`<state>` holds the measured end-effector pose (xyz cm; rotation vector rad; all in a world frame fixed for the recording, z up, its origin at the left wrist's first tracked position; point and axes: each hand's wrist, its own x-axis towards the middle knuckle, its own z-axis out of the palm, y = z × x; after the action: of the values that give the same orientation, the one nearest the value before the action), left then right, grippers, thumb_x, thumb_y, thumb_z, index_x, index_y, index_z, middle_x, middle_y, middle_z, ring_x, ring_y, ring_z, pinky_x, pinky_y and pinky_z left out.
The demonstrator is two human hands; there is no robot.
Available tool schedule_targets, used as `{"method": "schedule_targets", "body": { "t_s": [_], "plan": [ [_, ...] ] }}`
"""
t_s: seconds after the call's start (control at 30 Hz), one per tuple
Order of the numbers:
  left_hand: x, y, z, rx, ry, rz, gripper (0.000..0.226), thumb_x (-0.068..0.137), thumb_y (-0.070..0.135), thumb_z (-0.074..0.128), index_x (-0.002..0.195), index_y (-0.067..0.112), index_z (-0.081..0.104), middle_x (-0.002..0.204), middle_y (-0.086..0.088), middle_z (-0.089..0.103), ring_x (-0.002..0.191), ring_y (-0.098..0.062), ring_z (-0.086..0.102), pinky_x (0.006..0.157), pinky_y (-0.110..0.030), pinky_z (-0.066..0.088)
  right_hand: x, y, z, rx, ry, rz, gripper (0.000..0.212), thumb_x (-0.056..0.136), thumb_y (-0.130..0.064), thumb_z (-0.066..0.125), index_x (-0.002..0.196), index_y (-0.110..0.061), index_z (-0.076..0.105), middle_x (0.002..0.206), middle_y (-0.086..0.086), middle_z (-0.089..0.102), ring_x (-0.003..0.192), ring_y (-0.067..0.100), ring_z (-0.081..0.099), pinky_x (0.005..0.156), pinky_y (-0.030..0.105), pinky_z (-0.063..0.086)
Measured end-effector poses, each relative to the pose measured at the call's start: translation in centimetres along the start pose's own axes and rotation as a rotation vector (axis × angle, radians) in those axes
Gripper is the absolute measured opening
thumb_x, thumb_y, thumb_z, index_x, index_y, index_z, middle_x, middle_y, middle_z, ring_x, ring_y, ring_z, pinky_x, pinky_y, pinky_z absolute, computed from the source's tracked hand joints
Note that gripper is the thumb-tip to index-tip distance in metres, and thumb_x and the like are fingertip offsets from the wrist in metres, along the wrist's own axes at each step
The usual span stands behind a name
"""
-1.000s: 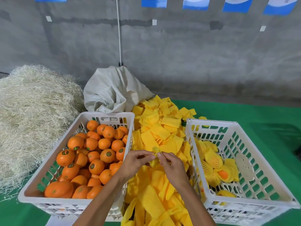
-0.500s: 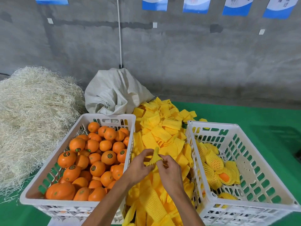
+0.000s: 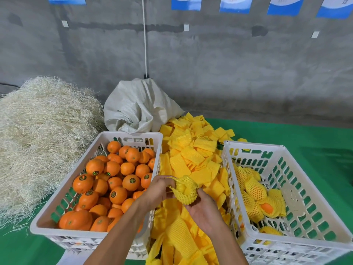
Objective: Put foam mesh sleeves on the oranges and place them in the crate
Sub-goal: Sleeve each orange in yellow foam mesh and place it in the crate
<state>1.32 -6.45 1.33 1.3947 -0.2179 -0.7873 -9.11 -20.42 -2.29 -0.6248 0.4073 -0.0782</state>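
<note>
Sleeve [image 3: 185, 190] (stretched) between left fingers [image 3: 165, 183], right fingers [image 3: 200, 194].

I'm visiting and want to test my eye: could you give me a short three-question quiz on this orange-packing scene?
1. True or false: the left crate holds bare oranges.
2. Which crate holds sleeved oranges? A) left B) right
3. Fill in: both hands hold a yellow mesh ____.

Key: 1 true. 2 B. 3 sleeve; the left hand pulls its edge, the right hand cups it from below. The spare sleeve pile lies between the crates.
</note>
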Motion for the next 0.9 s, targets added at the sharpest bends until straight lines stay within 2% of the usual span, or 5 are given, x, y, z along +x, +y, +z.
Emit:
{"method": "schedule_targets", "body": {
  "t_s": [0.37,0.5,0.67,0.77,0.9],
  "plan": [
    [0.8,-0.2,-0.8,-0.349,-0.031,-0.274,0.031,0.077,0.003,0.039,0.049,0.009,0.050,0.058,-0.006,0.055,0.047,-0.024,0.055,0.051,-0.029,0.052,-0.9,0.2,0.9,-0.089,-0.206,0.072,0.049,0.101,-0.024,0.060,0.143,-0.001,0.054,0.147,0.019,0.054,0.137,0.034,0.051,0.102,0.040,0.052],
    [0.6,0.0,-0.9,-0.299,-0.135,-0.343,0.026,0.086,0.027,0.068,0.090,0.003,0.077,0.101,-0.016,0.074,0.096,-0.036,0.071,0.094,-0.047,0.058,-0.9,-0.1,1.2,-0.199,-0.091,0.029,0.050,0.103,-0.038,0.055,0.141,-0.005,0.056,0.142,0.014,0.060,0.133,0.029,0.057,0.113,0.046,0.044],
    [0.2,-0.5,-0.2,-0.065,-0.166,-0.271,0.050,0.089,0.048,0.071,0.121,0.010,0.076,0.124,-0.010,0.075,0.117,-0.025,0.071,0.106,-0.045,0.054,-0.6,-0.2,0.9,-0.175,0.009,-0.001,0.052,0.099,-0.043,0.053,0.137,-0.007,0.059,0.136,0.013,0.065,0.127,0.028,0.062,0.111,0.046,0.044],
    [0.4,-1.1,-1.0,-0.214,-0.252,-0.177,0.057,0.097,0.035,0.071,0.137,-0.004,0.061,0.145,-0.028,0.057,0.136,-0.040,0.053,0.122,-0.054,0.034,-0.2,-0.3,1.4,-0.123,0.030,-0.020,0.057,0.096,-0.046,0.053,0.136,-0.006,0.059,0.135,0.015,0.065,0.125,0.028,0.063,0.100,0.040,0.050],
    [0.2,-1.1,-2.1,-0.409,-0.447,-0.118,0.057,0.091,0.008,0.070,0.146,0.006,0.056,0.155,-0.025,0.046,0.136,-0.035,0.053,0.113,-0.048,0.048,0.4,-1.0,2.0,-0.027,-0.013,-0.053,0.053,0.102,-0.040,0.047,0.139,-0.003,0.056,0.138,0.018,0.062,0.129,0.031,0.059,0.105,0.043,0.047]
  ]
}}
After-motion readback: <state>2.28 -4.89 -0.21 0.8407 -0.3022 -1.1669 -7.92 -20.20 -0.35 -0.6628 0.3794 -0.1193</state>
